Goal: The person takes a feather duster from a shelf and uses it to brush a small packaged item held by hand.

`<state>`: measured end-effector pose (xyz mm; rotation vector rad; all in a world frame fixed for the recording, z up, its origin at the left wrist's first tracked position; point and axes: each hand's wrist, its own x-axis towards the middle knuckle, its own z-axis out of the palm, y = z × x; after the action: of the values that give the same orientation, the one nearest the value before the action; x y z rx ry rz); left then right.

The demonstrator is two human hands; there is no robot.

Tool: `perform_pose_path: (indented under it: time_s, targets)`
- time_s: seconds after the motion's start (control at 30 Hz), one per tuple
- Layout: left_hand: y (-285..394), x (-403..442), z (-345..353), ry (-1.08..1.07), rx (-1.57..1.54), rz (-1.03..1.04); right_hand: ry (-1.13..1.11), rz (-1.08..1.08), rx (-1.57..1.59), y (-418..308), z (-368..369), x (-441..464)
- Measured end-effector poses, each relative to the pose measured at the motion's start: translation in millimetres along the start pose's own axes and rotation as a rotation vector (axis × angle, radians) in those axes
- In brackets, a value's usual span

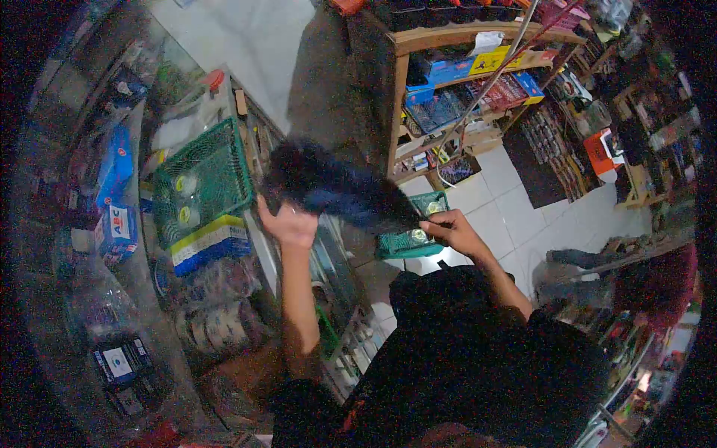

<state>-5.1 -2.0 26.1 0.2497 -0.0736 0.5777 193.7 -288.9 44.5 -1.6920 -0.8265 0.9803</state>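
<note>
A dark blue-black feather duster [336, 187] stretches across the middle of the head view, its fluffy end to the left. My right hand [452, 231] is closed around the narrow right end. Just below the fluffy end is my left hand [290, 225], slightly blurred, with its thumb spread away from the fingers. It holds nothing that I can see; whether it touches the duster I cannot tell. A green plastic basket [243, 160] with several clear, yellow-green-topped containers stands to the left of that hand. Another green basket [407, 252] is low down, beyond my right hand.
A glass display case [272, 261] runs along my left side. On it are a blue-and-yellow box [209, 250] and a blue ABC box [117, 231]. A wooden shelf [399, 112] with packaged goods stands ahead, above a tiled floor [478, 190]. A person in a maroon top [661, 287] is at right.
</note>
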Motion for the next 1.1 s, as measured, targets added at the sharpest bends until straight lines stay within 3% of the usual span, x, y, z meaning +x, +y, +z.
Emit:
perform_pose_path:
  time_s: [0.1, 0.2, 0.3, 0.37, 0.43, 0.53, 0.57, 0.63, 0.7, 0.77, 0.8, 0.93, 1.03, 1.1]
  targets:
    - [-7, -3, 18, 0.183, 0.079, 0.075, -0.139, -0.011, -0.069, 13, -11, 1]
    - [-5, 9, 3, 0.3, 0.18, 0.202, 0.005, -0.068, -0.025, 6, -5, -2]
    - [-11, -2, 30, 0.172, 0.01, 0.028, -0.074, 0.102, -0.05, 7, -12, 0]
    - [-6, 3, 33, -0.011, -0.036, -0.018, -0.098, 0.073, -0.045, 3, -14, 0]
    - [-12, 1, 48, 0.361, 0.16, 0.145, -0.086, 0.062, -0.035, 5, -16, 2]
    - [-5, -1, 24, 0.066, -0.051, -0.013, -0.058, 0.124, -0.011, 11, -16, 2]
    - [-8, -3, 25, 0.044, 0.02, -0.017, -0.095, 0.109, -0.03, 11, -18, 2]
    - [-10, 5, 24, 0.128, 0.162, 0.141, -0.174, 0.074, -0.072, 6, -20, 0]
    - [-8, 0, -14, 0.15, 0.126, 0.169, -0.099, 0.058, -0.094, 2, -11, -4]
    - [-11, 5, 14, 0.219, 0.192, 0.208, -0.078, 0.097, -0.073, 21, -11, -1]
    - [-12, 2, 35, 0.287, 0.049, 0.138, -0.093, 0.181, -0.017, 17, -10, -3]
    - [-15, 7, 33, 0.203, 0.071, 0.158, -0.078, 0.011, 0.0, 7, -6, -9]
    - [-11, 0, 38, 0.462, 0.077, 0.066, 0.031, -0.005, -0.02, 7, -5, -7]
    - [-7, -2, 24, 0.021, -0.204, -0.06, -0.041, 0.026, -0.017, 12, -9, -6]
